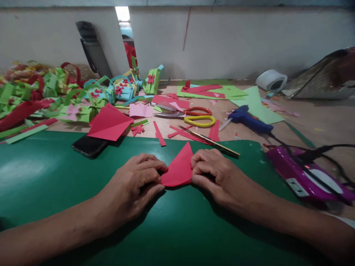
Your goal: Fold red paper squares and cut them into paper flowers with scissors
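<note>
Paper (179,168), red and folded to a point, is sitting over the middle of the green mat (177,229) as you are pinching it from both sides. Your left hand (140,181) is gripping its left corner between thumb and curled fingers, and your right hand (215,170) is clasping its right edge likewise. Should your hands be pressing unevenly, the crease could be running crooked; should they be pulling against each other, the sheet could be wrinkling or tearing. Your right forearm (283,214), if swinging wide, could be knocking the purple power strip (285,166) at the mat's right edge and loosening its black plug (310,156). Your fingers are hiding the paper's side edges, its underside is facing away, and whether it is touching the mat you cannot tell. Another red sheet (111,123) is covering part of the phone (90,146) at the mat's far left edge. Picture borders are cutting off that forearm and the left forearm (66,221), while the heap of paper pieces (50,84) beyond the mat's left side is blurring together.
</note>
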### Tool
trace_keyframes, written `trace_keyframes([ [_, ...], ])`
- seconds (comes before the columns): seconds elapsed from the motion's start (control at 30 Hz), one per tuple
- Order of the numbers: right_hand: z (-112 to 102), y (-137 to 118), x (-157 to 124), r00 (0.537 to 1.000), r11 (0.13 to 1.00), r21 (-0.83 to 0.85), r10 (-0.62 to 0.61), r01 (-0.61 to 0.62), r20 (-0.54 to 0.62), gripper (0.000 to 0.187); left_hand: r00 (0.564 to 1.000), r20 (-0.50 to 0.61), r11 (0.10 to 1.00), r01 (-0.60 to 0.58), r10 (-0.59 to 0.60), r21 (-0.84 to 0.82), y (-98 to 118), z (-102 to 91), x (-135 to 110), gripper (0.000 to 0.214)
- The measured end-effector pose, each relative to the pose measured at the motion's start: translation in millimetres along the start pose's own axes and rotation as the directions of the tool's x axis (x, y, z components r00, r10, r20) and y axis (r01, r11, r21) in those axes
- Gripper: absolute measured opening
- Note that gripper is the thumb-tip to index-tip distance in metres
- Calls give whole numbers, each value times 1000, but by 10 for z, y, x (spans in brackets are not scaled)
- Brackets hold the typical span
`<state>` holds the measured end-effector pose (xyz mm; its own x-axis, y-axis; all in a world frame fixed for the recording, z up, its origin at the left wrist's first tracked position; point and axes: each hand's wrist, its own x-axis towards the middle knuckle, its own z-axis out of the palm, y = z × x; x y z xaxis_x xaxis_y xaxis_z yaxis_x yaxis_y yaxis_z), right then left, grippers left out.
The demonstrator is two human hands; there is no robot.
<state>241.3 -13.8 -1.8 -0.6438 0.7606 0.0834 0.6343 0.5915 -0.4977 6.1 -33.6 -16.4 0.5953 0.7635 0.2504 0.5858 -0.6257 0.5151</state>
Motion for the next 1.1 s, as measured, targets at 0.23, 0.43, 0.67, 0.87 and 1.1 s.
trace_keyframes([
  [0.23, 18, -21, 39, 999, 993, -109, 45, -47, -15, 23, 991, 11, 991, 132, -132, 18, 50, -19, 57, 22],
  [0.43, 17, -28, 72, 998, 977, -205, 58, -59, -13, 23, 978, 37, 978, 204, -206, 39, 49, -25, 89, 24],
  [0.67, 15, -2, 103, 999, 967, -251, 42, -38, 7, 24, 975, 67, 977, 212, -214, 34, 59, -72, 117, 25],
  [0.87, 28, 20, 112, 1000, 960, -278, 14, -9, 14, 25, 973, 125, 981, 193, -195, 32, 1, -125, 122, 26],
  [1.1, 19, 37, 111, 1000, 961, -275, -16, 18, 12, 24, 977, 121, 985, 174, -173, 9, -1, -112, 124, 15],
])
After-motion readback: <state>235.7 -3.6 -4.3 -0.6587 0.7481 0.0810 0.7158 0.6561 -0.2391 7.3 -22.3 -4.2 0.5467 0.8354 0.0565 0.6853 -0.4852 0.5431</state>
